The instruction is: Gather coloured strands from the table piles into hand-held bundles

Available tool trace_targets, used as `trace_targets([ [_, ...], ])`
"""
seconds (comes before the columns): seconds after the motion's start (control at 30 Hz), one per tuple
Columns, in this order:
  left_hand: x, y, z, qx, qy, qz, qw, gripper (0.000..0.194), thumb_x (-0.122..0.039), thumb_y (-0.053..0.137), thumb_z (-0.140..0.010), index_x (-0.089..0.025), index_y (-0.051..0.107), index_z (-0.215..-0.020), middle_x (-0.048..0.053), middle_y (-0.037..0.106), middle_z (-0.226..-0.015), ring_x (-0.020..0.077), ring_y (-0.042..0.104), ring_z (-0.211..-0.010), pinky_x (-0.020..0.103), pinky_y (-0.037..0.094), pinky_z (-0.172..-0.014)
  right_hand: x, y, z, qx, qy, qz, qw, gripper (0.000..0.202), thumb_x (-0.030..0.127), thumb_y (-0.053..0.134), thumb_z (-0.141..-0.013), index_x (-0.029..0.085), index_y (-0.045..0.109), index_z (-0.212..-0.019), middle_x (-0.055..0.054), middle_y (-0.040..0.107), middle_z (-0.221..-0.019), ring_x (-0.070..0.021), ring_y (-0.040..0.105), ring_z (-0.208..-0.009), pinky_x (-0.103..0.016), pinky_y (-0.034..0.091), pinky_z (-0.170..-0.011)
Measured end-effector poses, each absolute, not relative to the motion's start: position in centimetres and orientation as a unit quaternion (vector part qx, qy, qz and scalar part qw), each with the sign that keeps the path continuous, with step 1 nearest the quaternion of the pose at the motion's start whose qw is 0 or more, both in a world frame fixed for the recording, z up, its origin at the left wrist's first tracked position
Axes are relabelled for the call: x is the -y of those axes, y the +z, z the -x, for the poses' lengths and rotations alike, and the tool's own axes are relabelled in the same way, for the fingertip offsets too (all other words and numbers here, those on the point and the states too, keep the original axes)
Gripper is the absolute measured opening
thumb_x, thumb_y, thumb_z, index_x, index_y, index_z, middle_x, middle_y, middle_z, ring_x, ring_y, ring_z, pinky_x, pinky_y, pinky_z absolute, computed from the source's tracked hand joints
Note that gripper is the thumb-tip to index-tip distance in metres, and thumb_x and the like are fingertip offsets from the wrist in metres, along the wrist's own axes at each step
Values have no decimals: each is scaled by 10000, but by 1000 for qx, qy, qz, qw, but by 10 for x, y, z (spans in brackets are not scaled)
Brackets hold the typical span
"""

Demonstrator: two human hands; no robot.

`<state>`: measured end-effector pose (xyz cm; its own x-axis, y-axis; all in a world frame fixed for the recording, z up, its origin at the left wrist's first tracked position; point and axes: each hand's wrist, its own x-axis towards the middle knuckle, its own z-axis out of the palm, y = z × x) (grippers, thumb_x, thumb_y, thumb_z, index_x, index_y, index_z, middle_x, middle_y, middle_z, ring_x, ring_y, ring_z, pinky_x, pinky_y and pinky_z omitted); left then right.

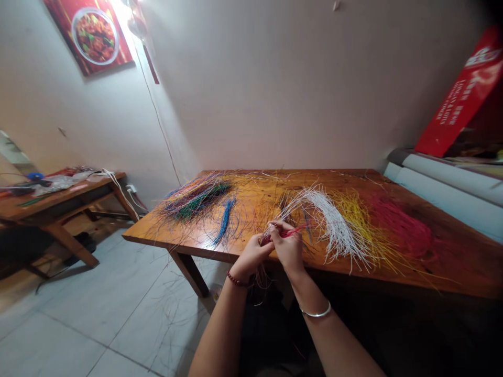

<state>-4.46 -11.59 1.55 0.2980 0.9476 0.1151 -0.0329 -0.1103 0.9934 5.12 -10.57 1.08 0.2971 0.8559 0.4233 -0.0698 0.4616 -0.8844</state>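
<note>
At the front edge of the wooden table (251, 207), my two hands meet around a bundle of thin wire-like strands. My left hand (253, 255) is closed round the bundle, whose loose ends (262, 277) hang below it. Red strands (294, 230) stick out from the closed fingers of my right hand (288, 248), which presses close beside the left. Just right of my hands lies a pile of white strands (332, 222), some reaching toward my fingers. Yellow strands (356, 212) and pinkish-red strands (406, 228) lie farther right. My fingers partly hide the bundle.
A small blue bunch (225, 220) and a mixed pile with green strands (204, 201) lie on the table's left part. Rolled white sheets (451, 178) and a red box (459, 97) stand at the right. Another table (58, 193) stands at far left.
</note>
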Motion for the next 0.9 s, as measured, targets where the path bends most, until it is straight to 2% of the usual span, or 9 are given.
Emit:
trace_targets([
  [0.13,115,16,46,-375,449,-601,544,412,-476,641,-656,-75,594,-736,4,481,-618,76,356,-569,204,275,-515,103,8,-52,501,338,402,688,189,313,582,-738,146,617,-819,-38,617,-695,-136,552,-595,-252,457,-572],
  [0.27,114,15,46,-362,452,-604,548,366,-453,616,-692,-91,559,-695,-5,456,-613,70,347,-567,198,284,-518,100,6,-52,516,347,376,687,143,302,514,-778,166,537,-744,20,514,-572,-105,475,-524,-219,408,-529],
  [0.4,114,13,46,-352,457,-598,557,328,-417,630,-690,-100,542,-693,-8,456,-631,67,351,-573,195,289,-527,99,6,-52,541,349,345,683,292,367,464,-825,179,445,-601,27,455,-531,-96,431,-496,-209,377,-503],
  [0.53,113,11,47,-361,454,-585,567,332,-416,641,-675,-99,544,-701,1,464,-643,70,355,-571,198,283,-518,101,7,-51,538,360,330,687,320,407,487,-824,182,446,-599,24,460,-540,-103,438,-511,-217,389,-521],
  [0.77,112,10,47,-365,451,-586,566,308,-391,636,-675,-97,546,-703,-9,456,-631,62,340,-553,202,273,-515,107,9,-49,508,392,303,705,252,381,567,-788,181,488,-658,23,500,-560,-104,481,-525,-226,416,-551],
  [0.9,114,11,47,-361,466,-571,572,296,-365,654,-649,-117,494,-628,-42,393,-566,47,281,-517,197,235,-486,107,12,-48,483,430,279,710,224,377,582,-769,184,489,-704,26,517,-581,-93,475,-506,-217,415,-525],
])
